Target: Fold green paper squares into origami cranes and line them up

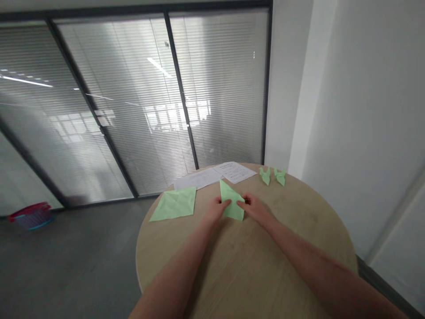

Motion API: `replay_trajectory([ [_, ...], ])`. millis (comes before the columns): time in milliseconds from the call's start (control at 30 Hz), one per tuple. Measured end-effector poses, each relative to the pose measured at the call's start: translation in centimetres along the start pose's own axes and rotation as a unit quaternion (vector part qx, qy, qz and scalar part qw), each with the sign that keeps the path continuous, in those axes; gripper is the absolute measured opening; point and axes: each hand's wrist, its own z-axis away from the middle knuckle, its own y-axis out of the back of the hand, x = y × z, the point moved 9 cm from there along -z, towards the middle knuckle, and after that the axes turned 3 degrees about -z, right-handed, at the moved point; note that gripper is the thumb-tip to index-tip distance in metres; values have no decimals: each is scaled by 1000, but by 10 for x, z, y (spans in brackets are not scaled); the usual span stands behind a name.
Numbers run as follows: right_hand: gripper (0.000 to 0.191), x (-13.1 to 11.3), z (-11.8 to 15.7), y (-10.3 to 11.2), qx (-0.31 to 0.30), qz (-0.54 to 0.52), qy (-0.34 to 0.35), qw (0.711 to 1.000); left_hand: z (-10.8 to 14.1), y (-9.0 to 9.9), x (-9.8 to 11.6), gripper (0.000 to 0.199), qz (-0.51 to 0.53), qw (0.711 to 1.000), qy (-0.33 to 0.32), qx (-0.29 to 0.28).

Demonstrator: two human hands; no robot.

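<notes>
A folded piece of light green paper (231, 208) is held between both hands above the middle of the round table. My left hand (215, 209) pinches its left edge, thumb on top. On the right edge, my right hand (252, 206) grips the paper with its thumb on the front and fingers curled behind. The paper comes to a point at its upper left. To the left lies a creased green sheet (175, 204), spread flat. Two small folded green paper figures (264, 176) (280, 177) stand side by side toward the back right.
Printed white sheets (234, 172) lie along the far edge of the round wooden table (249, 266). Behind it stands a glass partition with blinds (226, 88); a white wall (365, 110) is at the right. A red and blue basket (32, 216) sits on the floor at the left.
</notes>
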Motion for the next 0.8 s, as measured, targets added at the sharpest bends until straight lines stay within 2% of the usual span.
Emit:
replay_trajectory([
  [133,33,-7,4,-10,-37,-59,-5,998,-3,6,-5,26,-7,1000,2,20],
  [333,30,4,3,-9,-32,-98,-51,993,1,4,0,27,-12,1000,11,13],
  [500,42,13,2,-7,-10,-123,-74,990,6,-5,7,29,-11,1000,18,-13],
  [633,31,22,2,-12,-29,-128,-101,986,8,-12,10,35,-3,999,13,-41],
  [800,37,25,1,-12,-25,-123,-97,987,8,-12,11,32,-16,999,10,-46],
])
